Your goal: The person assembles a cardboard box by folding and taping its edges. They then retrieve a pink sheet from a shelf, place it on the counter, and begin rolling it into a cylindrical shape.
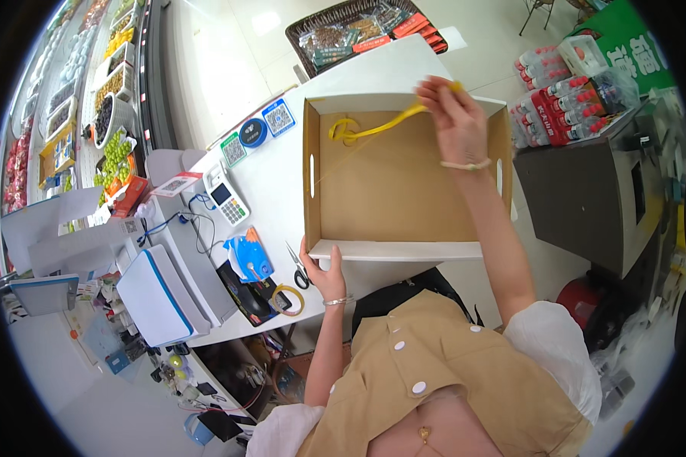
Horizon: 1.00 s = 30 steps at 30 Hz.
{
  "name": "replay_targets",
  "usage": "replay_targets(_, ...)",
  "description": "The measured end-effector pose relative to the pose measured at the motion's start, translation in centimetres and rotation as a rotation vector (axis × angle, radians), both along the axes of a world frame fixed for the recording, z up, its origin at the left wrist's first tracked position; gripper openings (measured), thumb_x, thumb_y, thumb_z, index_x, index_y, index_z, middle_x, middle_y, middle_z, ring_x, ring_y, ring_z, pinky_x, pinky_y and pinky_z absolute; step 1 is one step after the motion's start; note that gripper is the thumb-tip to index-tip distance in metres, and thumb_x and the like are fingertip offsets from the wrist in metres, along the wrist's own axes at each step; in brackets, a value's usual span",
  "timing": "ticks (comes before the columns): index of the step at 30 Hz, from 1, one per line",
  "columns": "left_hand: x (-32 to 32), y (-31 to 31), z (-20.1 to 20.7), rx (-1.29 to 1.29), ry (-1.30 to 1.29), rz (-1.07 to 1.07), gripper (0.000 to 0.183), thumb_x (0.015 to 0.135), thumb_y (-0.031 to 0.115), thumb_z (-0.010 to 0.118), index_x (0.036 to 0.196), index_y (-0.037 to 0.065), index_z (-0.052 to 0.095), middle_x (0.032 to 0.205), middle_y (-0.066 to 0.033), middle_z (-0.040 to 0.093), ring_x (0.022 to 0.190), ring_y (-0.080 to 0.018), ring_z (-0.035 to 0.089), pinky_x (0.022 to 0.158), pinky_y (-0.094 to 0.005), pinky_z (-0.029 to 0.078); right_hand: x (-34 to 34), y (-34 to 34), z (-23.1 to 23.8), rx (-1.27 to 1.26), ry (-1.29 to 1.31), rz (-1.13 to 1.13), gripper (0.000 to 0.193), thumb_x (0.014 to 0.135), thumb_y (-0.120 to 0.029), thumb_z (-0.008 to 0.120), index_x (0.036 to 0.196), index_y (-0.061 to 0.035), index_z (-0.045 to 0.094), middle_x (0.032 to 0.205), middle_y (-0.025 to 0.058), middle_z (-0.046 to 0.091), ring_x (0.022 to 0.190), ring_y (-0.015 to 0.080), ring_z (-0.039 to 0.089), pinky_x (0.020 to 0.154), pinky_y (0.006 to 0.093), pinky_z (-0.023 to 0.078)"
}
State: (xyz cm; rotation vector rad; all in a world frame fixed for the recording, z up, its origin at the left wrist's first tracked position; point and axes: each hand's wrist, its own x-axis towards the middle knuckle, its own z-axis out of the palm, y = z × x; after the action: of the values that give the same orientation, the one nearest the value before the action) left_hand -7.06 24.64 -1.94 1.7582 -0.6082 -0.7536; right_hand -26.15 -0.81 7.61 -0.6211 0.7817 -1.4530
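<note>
My R hand [459, 122] is raised, upper R of frame, blurry, fingers clamped on 1 yellow ribbon [399, 122], which trails L into 1 cardboard box [396, 250], ctr. L hand [329, 279] touches box's lower-L corner, thumb & fingers apart; 1 pr scissors [302, 279], 1 tape roll [301, 299] just L.

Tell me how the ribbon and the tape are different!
The ribbon is bright yellow, but the tape is duller. The ribbon trails from the right hand over the box; the tape lies by the scissors, unheld. The ribbon is a long strip, the tape a round ring. Both are yellowish.
</note>
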Motion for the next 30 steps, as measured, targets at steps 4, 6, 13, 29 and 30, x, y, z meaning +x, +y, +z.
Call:
replay_targets(4, 0.2, 0.3, -0.3, -0.011, -0.016, -0.022, 0.063, 0.083, 0.003, 0.066, 0.138, -0.001, 0.035, 0.131, -0.0141, 0.047, 0.117, -0.0232, 0.049, 0.101, -0.0351, 0.038, -8.3, 1.8, -3.2, 0.079, 0.174, -0.297, 0.024, 0.097, -0.007, 0.050, 0.109, 0.0121, 0.057, 0.102, 0.0193, 0.064, 0.093, 0.0258, 0.066, 0.082, 0.0287, 0.055)
replay_targets(6, 0.2, 0.3, 0.0, -0.028, 0.028, -0.017, 0.066, 0.082, 0.004, 0.068, 0.139, -0.001, 0.034, 0.132, -0.0147, 0.047, 0.119, -0.0240, 0.048, 0.102, -0.0363, 0.037, -12.0, 3.4, -4.8, 0.153, 0.271, -0.433, 0.024, 0.097, -0.009, 0.050, 0.107, 0.0109, 0.059, 0.097, 0.0181, 0.065, 0.086, 0.0250, 0.068, 0.077, 0.0300, 0.056)
replay_targets(13, 2.4, -1.5, 1.0, 0.071, -0.367, -0.097, 0.076, 0.080, 0.016, 0.073, 0.141, -0.003, 0.032, 0.136, -0.0211, 0.041, 0.124, -0.0335, 0.044, 0.104, -0.0411, 0.035, -8.9, 9.9, -0.9, 0.563, 1.584, 0.959, 0.040, 0.087, -0.028, 0.065, 0.067, 0.0051, 0.057, 0.063, 0.0169, 0.062, 0.062, 0.0269, 0.067, 0.055, 0.0376, 0.053)
replay_targets(29, -1.4, -13.6, -4.1, 0.870, -1.205, -1.090, 0.124, 0.063, 0.062, 0.075, 0.147, -0.004, 0.012, 0.150, -0.0341, 0.010, 0.141, -0.0469, 0.011, 0.115, -0.0490, 0.014, 11.8, 1.0, -11.8, -0.171, 1.376, 0.280, 0.022, 0.081, -0.015, 0.059, 0.073, 0.0043, 0.065, 0.073, 0.0254, 0.062, 0.076, 0.0404, 0.063, 0.071, 0.0490, 0.050)
replay_targets(30, -1.6, -13.8, -4.1, 0.867, -1.204, -1.079, 0.127, 0.062, 0.063, 0.075, 0.148, -0.004, 0.010, 0.150, -0.0355, 0.007, 0.140, -0.0484, 0.009, 0.115, -0.0489, 0.014, 10.6, 0.2, -12.0, -0.114, 1.384, 0.230, 0.020, 0.081, -0.014, 0.058, 0.074, 0.0034, 0.066, 0.073, 0.0248, 0.062, 0.077, 0.0407, 0.063, 0.070, 0.0492, 0.051)
